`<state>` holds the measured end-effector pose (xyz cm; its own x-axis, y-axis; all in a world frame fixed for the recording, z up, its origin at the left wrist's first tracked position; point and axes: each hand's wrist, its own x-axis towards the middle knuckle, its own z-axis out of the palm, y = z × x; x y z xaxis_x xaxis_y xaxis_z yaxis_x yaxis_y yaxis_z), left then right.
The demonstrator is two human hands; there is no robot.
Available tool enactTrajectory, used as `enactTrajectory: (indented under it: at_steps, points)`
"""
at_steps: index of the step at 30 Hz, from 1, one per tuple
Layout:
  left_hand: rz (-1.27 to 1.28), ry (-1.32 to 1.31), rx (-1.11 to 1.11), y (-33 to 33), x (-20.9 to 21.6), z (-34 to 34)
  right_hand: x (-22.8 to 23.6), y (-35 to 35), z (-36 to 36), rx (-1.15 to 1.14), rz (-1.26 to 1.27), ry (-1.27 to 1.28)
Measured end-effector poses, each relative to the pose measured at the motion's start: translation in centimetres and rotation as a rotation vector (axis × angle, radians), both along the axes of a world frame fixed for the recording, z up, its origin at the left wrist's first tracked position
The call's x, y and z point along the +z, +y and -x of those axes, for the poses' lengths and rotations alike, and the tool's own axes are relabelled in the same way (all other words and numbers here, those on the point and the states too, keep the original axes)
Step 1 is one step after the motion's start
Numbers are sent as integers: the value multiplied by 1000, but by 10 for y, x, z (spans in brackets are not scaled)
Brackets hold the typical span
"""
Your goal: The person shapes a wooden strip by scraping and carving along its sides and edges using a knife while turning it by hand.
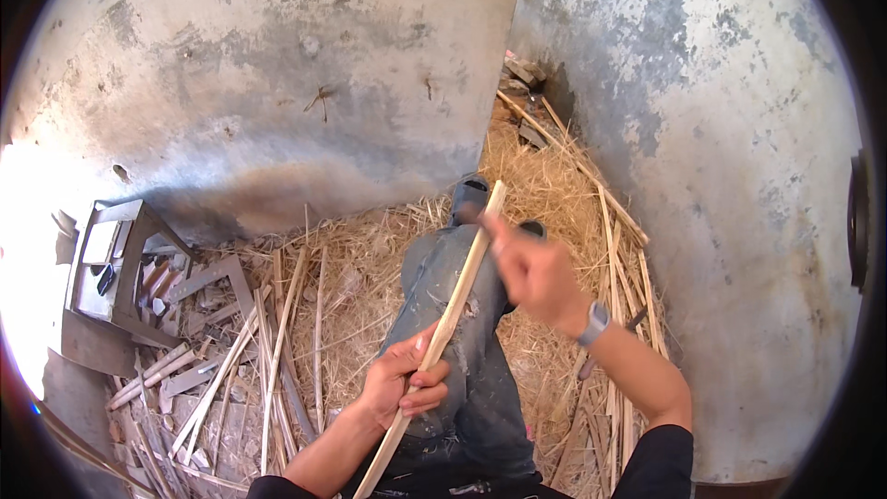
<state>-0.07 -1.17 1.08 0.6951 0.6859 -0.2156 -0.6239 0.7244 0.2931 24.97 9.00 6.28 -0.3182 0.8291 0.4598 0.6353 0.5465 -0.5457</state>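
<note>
A long pale wooden strip [450,310] runs slantwise over my legs, its far tip above my knees and its near end passing out at the lower edge. My left hand [407,379] is wrapped round its lower part, fingers closed, thumb along the top. Close beside its upper part is my right hand [536,273], closed and smeared by motion. A small dark tool [471,214] pokes out from the right fingers across the strip; it is too blurred to tell its kind. A grey watch [596,322] sits on my right wrist.
Pale shavings [356,305] cover the floor around my dusty dark trousers [480,397]. Long strips [277,351] lie at left, more strips [617,286] along the right wall [739,176]. An upturned wooden stool [115,263] stands far left, by the left wall [277,83].
</note>
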Motion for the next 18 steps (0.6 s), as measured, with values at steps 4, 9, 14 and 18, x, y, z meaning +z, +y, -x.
enactTrajectory:
  at_steps: [4, 9, 14, 18]
  points:
    - [55, -37, -43, 6, -4, -2, -19, -37, 14, 220, -117, -52]
    - [92, -149, -43, 2, -11, 1, -9, -11, -2, 81, -52, -133]
    - [130, -165, -53, 1, -10, 0, 4, -14, -9, 257, 15, -192]
    - [116, -160, -37, 6, -15, 0, 0, -16, 1, 174, 75, -30]
